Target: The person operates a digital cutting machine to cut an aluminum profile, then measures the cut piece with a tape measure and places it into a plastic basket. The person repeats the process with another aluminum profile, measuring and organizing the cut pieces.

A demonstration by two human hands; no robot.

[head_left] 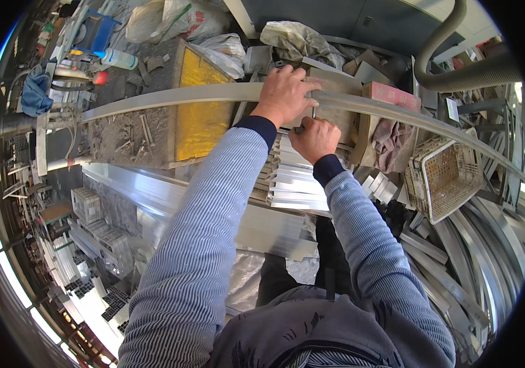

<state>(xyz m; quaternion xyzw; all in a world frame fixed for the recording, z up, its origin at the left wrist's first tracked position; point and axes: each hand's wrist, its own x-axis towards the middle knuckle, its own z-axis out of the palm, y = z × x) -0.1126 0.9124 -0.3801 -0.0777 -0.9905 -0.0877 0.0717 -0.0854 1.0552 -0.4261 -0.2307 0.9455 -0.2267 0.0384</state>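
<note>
A long, grey metal profile (213,94) stretches from left to right across the bench, bowed by the lens. My left hand (282,93) is closed over it near the middle, its fingers reaching past the far edge. Just nearer to me and to the right, my right hand (316,138) is a closed fist. A thin metal rod (314,113) sticks up from that fist toward the profile; its lower part is hidden in my fingers. Below my hands lies a stack of short, shiny aluminium pieces (299,179).
A yellow-topped surface (200,104) with metal scraps stands left. At right are a red-and-brown box (391,95), a crumpled cloth (391,144), a dirty plastic crate (443,175) and several long profiles (489,245). A ribbed hose (477,75) curves in at upper right.
</note>
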